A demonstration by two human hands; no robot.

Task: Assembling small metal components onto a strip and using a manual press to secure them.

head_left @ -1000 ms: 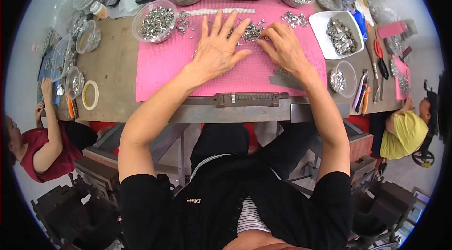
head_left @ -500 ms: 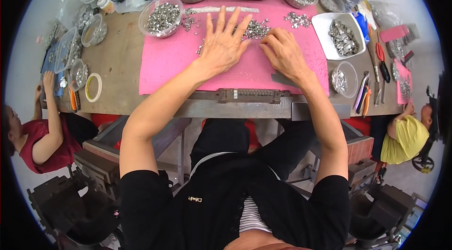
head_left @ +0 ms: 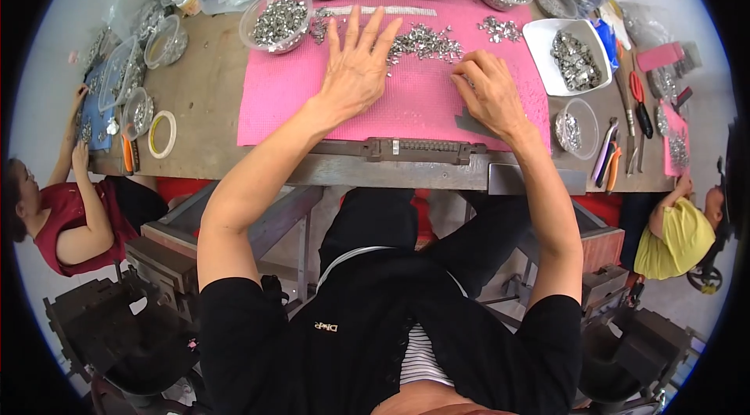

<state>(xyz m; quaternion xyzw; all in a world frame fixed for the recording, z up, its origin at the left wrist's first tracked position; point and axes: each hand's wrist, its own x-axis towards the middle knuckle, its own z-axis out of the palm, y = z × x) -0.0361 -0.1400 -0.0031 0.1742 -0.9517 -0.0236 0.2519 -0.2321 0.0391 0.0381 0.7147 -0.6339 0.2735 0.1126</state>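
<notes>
My left hand [head_left: 353, 70] lies flat with its fingers spread on the pink textured mat [head_left: 312, 120], just left of a loose pile of small shiny metal pieces [head_left: 426, 43]. My right hand [head_left: 491, 93] is right of that pile, fingers curled and thumb close to the index finger. Whatever it may pinch is too small or hidden to make out. A smaller heap of metal pieces [head_left: 500, 29] sits beyond my right hand. Beside my left fingertips is another small scatter of pieces [head_left: 319, 24], partly covered. A pale strip [head_left: 406, 11] runs along the mat's far part.
Tubs of metal pieces [head_left: 276, 23] line the mat's far side. At right stand a white square tray [head_left: 539, 64], a small clear cup [head_left: 575, 131] and pliers [head_left: 606, 156]. A tape roll [head_left: 162, 135] lies left. Co-workers sit at both sides.
My left hand has slid left, uncovering more of the pile. My right hand has shifted slightly right, away from the pile. The whole view has moved a little.
</notes>
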